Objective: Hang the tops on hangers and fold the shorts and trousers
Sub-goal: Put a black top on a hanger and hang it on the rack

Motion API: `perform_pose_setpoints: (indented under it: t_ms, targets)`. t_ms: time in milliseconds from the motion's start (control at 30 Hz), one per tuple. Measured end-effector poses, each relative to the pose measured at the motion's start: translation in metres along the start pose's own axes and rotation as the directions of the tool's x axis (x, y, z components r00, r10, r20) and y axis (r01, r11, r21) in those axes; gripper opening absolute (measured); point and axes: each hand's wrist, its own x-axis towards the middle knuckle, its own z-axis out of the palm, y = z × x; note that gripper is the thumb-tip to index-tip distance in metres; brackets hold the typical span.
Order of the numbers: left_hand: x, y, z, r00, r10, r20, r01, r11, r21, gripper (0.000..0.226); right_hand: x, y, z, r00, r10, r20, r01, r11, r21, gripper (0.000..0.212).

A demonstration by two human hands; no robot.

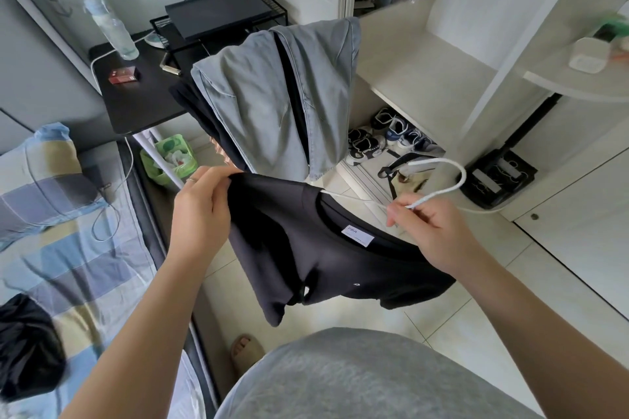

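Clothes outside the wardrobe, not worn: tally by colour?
Grey-blue: 1, denim piece
Black: 3, T-shirt, layer under the denim piece, heap on the bed
Total: 4

Black T-shirt (326, 258) draped on white hanger (442, 180), midair
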Motion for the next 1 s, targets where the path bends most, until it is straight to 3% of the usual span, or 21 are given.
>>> perform_pose_setpoints:
  t_ms: [167,400,633,833,1000]
  targets:
    - [0.008,0.005,0.001,0.984,-0.024,0.174,0.023,1.000,0.008,0.041,0.000,-0.004,0.008,1.000,0.017,-0.015,-0.016,1.000,0.025,0.029]
    - [0.007,0.036,0.012,0.858,0.194,0.476,-0.224,0.975,0.006,0.019,0.008,-0.002,0.020,1.000,0.004,0.030,-0.003,1.000,-0.006,0.031]
    - [0.007,0.030,0.017,0.920,0.150,0.361,-0.102,0.983,-0.150,0.018,0.025,0.006,0.005,0.997,0.018,0.077,-0.015,0.999,-0.044,0.027]
    - [0.016,0.003,0.001,0.970,-0.014,0.242,0.066,0.976,-0.209,0.034,0.022,0.049,-0.042,0.939,0.308,0.152,-0.263,0.929,-0.260,0.024]
    - [0.022,-0.011,-0.005,0.966,-0.080,0.244,0.125,0.977,-0.174,0.028,0.019,0.067,-0.057,0.851,0.491,0.184,-0.371,0.811,-0.452,0.015]
